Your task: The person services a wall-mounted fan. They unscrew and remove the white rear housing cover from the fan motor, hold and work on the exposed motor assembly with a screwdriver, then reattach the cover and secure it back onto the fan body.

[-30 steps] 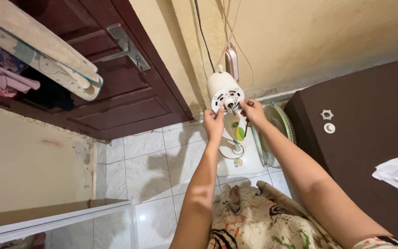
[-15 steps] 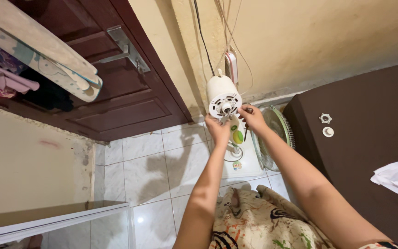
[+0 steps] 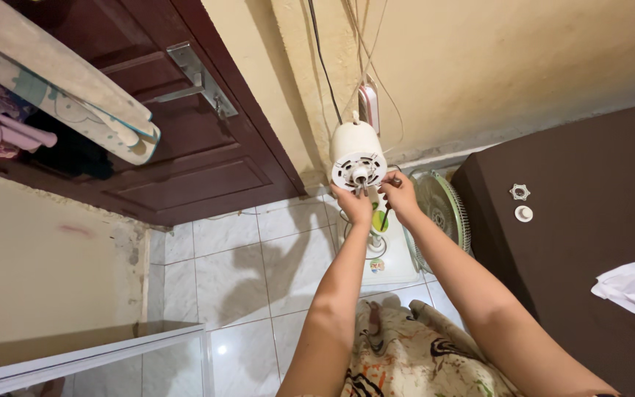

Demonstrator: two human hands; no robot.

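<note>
Basically both hands reach out to the white fan motor housing (image 3: 358, 156) standing over the tiled floor (image 3: 248, 268): left hand (image 3: 353, 204) steadies its front face, right hand (image 3: 400, 193) has its grip pinched on a green-handled screwdriver (image 3: 382, 217), guard (image 3: 442, 213) set aside.

Single head view, tilted, looking down along outstretched arms toward tiled floor (image 3: 244, 272), mid-range.

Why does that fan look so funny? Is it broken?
It looks taken apart. The white fan motor has no blades or cage on it, just a bare shaft. Both hands, left and right, are at its front. The green fan cage leans by the wall, and two small white parts lie on the brown surface.
</note>
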